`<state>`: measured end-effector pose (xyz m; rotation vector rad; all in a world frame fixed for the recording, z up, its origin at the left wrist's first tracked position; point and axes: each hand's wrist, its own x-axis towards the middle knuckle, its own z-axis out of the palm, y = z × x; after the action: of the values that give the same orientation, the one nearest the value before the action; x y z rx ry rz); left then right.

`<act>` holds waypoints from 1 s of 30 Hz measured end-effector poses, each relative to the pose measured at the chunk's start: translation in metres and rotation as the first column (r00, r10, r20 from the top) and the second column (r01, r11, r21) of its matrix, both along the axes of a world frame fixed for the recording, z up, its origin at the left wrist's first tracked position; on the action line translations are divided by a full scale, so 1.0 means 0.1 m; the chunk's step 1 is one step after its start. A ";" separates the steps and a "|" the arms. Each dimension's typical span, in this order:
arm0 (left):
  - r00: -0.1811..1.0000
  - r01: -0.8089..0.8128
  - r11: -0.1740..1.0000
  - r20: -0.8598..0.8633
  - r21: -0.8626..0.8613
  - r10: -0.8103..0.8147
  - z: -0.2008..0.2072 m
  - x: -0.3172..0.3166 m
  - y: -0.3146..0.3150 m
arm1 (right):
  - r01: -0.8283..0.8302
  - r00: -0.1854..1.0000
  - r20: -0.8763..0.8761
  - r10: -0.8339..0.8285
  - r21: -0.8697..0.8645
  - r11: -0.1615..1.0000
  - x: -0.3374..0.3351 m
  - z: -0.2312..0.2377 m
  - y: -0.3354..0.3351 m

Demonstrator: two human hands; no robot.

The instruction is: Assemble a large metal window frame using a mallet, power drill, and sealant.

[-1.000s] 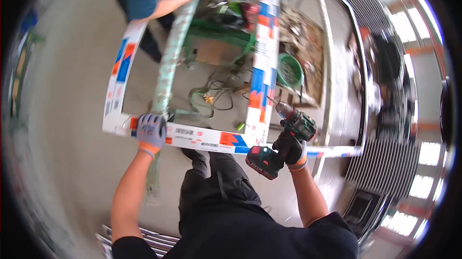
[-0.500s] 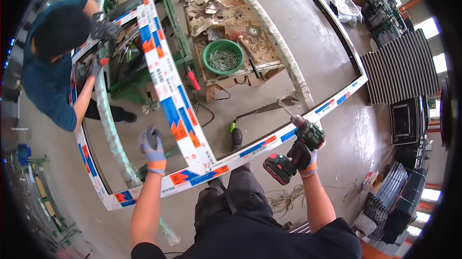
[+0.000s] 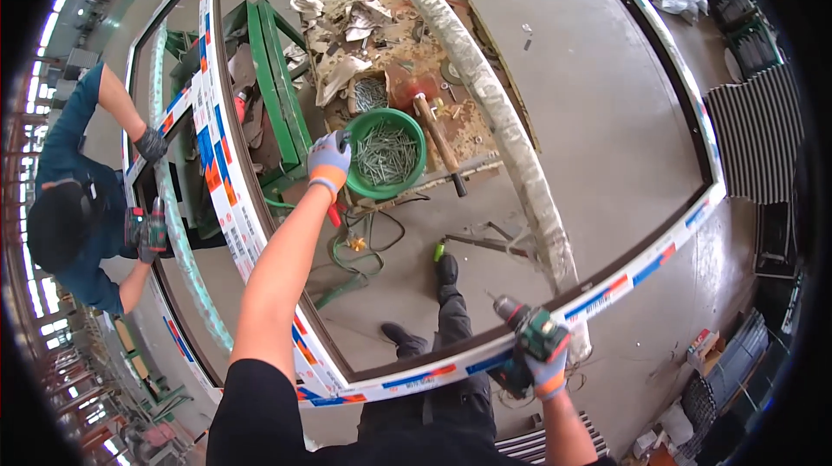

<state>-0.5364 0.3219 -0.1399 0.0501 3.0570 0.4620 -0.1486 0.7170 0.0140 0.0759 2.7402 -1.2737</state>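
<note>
My gloved right hand (image 3: 548, 366) grips a green and black cordless drill (image 3: 539, 334) above the near rail of a large frame (image 3: 615, 293) wrapped in printed white, blue and orange film. The drill's bit points up and left. My left arm stretches forward across the frame. At its end, my gloved left hand (image 3: 331, 158) is at the left rim of a green bowl (image 3: 414, 180) full of screws (image 3: 386, 152). Its dark fingers look curled together, and whatever may be in them is hidden.
A worn work table (image 3: 485, 111) holds the bowl, a hammer (image 3: 438, 137), a small tray of screws (image 3: 371, 93) and rags. A film-wrapped bar (image 3: 485, 85) crosses beneath the frame. To the left, another person (image 3: 74, 206) holds a drill (image 3: 146, 230). Hoses (image 3: 368, 262) lie on the floor.
My left hand has reached forward from above the near rail to the bowl. The drill stays in my right hand. The view has shifted, and the other person's arms have changed position.
</note>
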 end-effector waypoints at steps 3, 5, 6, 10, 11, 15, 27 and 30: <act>0.998 -0.007 0.998 0.066 -0.056 0.011 -0.33 -0.55 0.29 | 0.152 0.988 0.016 -0.151 -0.125 0.980 0.00 0.07 -0.06; 0.997 0.002 0.989 0.079 -0.147 0.010 -0.52 -0.91 0.30 | 0.291 0.946 0.179 -0.270 -0.106 0.951 0.09 0.02 -0.10; 0.996 0.015 0.976 0.093 -0.218 0.006 -0.64 -1.08 0.30 | 0.263 0.955 0.173 -0.240 -0.127 0.956 0.08 0.00 -0.09; 0.986 -0.019 0.945 0.152 -0.328 0.073 -0.82 -1.45 0.66 | 0.026 0.996 0.083 -0.028 0.021 0.999 -0.07 0.09 -0.02; 0.987 -0.016 0.949 0.148 -0.315 0.066 -0.89 -1.54 0.75 | 0.373 0.635 0.667 -0.390 0.176 0.911 0.96 -0.41 0.05; 0.974 0.075 0.919 0.226 -0.387 0.016 -1.03 -1.66 0.74 | 0.107 0.914 0.399 -0.074 -0.060 0.992 0.35 0.03 0.04; 0.989 -0.012 0.955 0.136 -0.295 0.055 -0.94 -1.57 0.46 | 0.249 0.926 0.347 -0.147 -0.272 0.929 0.28 0.01 0.05; 0.970 -0.006 0.959 0.230 -0.283 0.074 -0.94 -1.56 0.65 | 0.623 0.718 0.649 -0.253 -0.436 0.649 0.88 -0.31 0.08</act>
<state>-0.6925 0.3865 -0.2335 -0.0743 2.8556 0.0264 -0.0609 0.7253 -0.0171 0.9699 1.7276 -1.8782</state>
